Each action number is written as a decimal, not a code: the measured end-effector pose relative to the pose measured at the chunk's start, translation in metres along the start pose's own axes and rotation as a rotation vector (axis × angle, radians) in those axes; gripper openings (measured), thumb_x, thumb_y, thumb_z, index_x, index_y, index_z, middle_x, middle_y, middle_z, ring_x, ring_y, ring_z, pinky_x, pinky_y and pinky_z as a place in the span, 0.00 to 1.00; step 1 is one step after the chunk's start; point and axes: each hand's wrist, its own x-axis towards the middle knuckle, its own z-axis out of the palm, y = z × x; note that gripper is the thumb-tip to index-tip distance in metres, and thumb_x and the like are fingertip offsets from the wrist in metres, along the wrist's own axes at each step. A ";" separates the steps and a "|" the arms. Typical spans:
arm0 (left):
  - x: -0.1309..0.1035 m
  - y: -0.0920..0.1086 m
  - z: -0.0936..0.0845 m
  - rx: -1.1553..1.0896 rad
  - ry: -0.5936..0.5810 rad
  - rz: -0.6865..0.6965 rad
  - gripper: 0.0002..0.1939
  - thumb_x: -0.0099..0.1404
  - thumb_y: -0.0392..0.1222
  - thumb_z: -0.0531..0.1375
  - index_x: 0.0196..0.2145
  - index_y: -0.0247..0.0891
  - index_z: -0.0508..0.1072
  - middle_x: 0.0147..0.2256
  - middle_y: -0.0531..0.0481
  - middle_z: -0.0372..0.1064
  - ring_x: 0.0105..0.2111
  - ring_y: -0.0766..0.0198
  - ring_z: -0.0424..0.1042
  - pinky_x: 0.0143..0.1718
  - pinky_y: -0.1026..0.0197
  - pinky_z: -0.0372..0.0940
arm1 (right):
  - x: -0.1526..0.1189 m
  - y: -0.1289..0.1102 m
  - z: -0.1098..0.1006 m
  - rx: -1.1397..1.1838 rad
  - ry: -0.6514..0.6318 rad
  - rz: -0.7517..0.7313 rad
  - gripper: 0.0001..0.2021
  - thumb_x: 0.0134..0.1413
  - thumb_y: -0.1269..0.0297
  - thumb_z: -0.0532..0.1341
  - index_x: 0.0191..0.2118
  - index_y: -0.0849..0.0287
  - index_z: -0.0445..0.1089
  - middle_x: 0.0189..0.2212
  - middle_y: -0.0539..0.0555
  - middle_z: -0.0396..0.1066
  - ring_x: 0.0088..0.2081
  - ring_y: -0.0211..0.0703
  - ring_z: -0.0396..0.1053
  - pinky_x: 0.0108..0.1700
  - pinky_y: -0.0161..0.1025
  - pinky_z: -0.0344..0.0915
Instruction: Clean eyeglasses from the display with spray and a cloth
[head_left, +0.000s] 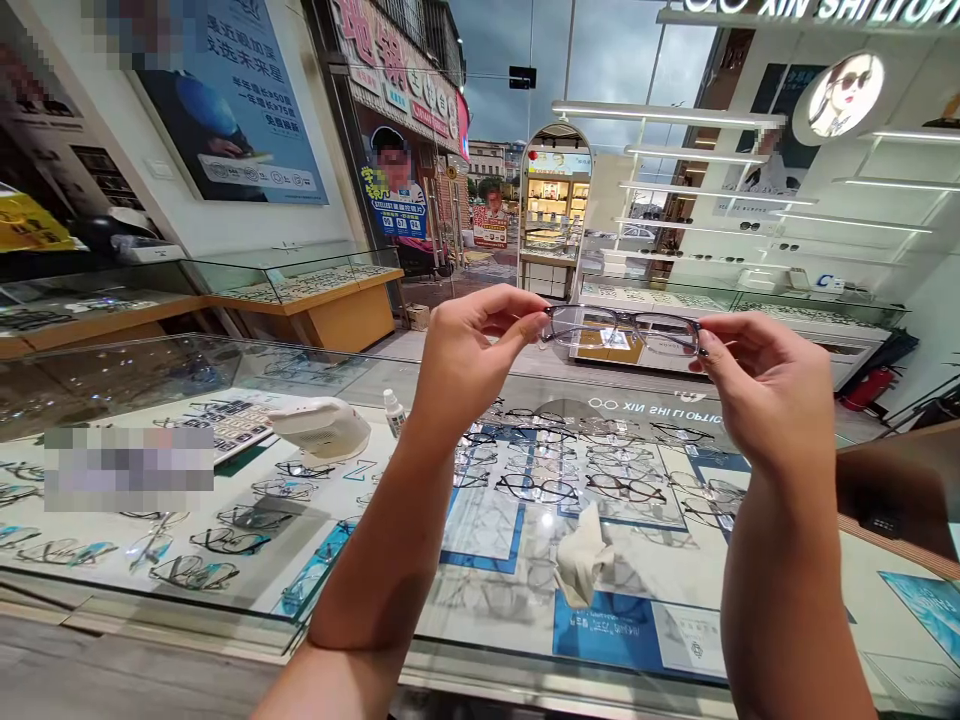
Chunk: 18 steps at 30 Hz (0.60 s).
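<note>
The person's two hands were raised at about the same height above the glass-topped surface (491, 640), with one pair of glasses (626, 320) spanning the gap between them. The left hand (476, 345) was nearly closed, its thumb and fingers pinching the left end of the dark frame. The right hand (772, 375) pinched the other end in the same way, its thumb turned in towards the lens. The glasses were held roughly level, well clear of the surface.

Below the gap between the hands, rows of spectacles (540, 487) were laid out in the case. Nearer the person than those rows, a crumpled pale cloth (585, 558) lay on the glass, with a blue card (604, 630) showing just beside it. Left of the left forearm stood a small white bottle (394, 413), and further left, near it, a rounded white device (321, 427). Beyond the hands, across the floor, rose a tall arched mirror (556, 240); past the right hand was a red fire extinguisher (870, 388).
</note>
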 end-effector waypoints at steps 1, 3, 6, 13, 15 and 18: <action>0.000 0.001 0.000 0.003 -0.013 0.005 0.07 0.67 0.44 0.69 0.39 0.40 0.84 0.33 0.48 0.81 0.32 0.63 0.79 0.35 0.61 0.75 | 0.000 0.002 0.000 -0.001 -0.001 0.005 0.10 0.65 0.55 0.68 0.43 0.55 0.81 0.34 0.53 0.79 0.33 0.42 0.78 0.36 0.41 0.77; 0.000 0.002 0.000 0.015 -0.032 0.010 0.06 0.69 0.43 0.68 0.40 0.39 0.83 0.32 0.49 0.80 0.31 0.63 0.79 0.34 0.61 0.74 | 0.001 0.004 0.000 -0.009 -0.011 0.021 0.09 0.65 0.56 0.68 0.43 0.55 0.81 0.34 0.53 0.80 0.32 0.42 0.77 0.36 0.41 0.77; -0.001 0.003 0.000 0.040 -0.046 0.025 0.06 0.70 0.43 0.66 0.38 0.38 0.82 0.32 0.49 0.80 0.31 0.64 0.79 0.34 0.62 0.74 | 0.001 0.004 -0.001 -0.027 -0.027 0.048 0.08 0.65 0.57 0.68 0.43 0.55 0.81 0.34 0.53 0.80 0.32 0.42 0.77 0.36 0.41 0.76; 0.000 -0.001 0.002 0.075 0.003 0.164 0.08 0.73 0.44 0.65 0.39 0.38 0.81 0.34 0.49 0.80 0.32 0.65 0.79 0.35 0.63 0.75 | 0.001 0.002 -0.002 0.003 -0.035 0.051 0.08 0.64 0.57 0.69 0.43 0.55 0.82 0.33 0.52 0.79 0.31 0.41 0.76 0.34 0.40 0.73; 0.003 -0.007 0.004 0.091 0.034 0.242 0.09 0.74 0.45 0.64 0.39 0.38 0.81 0.34 0.49 0.80 0.32 0.66 0.79 0.37 0.63 0.75 | 0.002 0.003 -0.004 0.023 -0.035 0.049 0.09 0.64 0.57 0.69 0.44 0.55 0.82 0.33 0.52 0.79 0.32 0.41 0.76 0.35 0.41 0.73; 0.006 -0.017 0.009 0.173 0.085 0.400 0.09 0.75 0.45 0.64 0.39 0.39 0.81 0.33 0.50 0.79 0.32 0.67 0.77 0.37 0.63 0.74 | 0.003 0.001 -0.012 0.014 -0.005 -0.003 0.09 0.64 0.58 0.69 0.47 0.53 0.82 0.37 0.53 0.80 0.36 0.44 0.77 0.39 0.43 0.73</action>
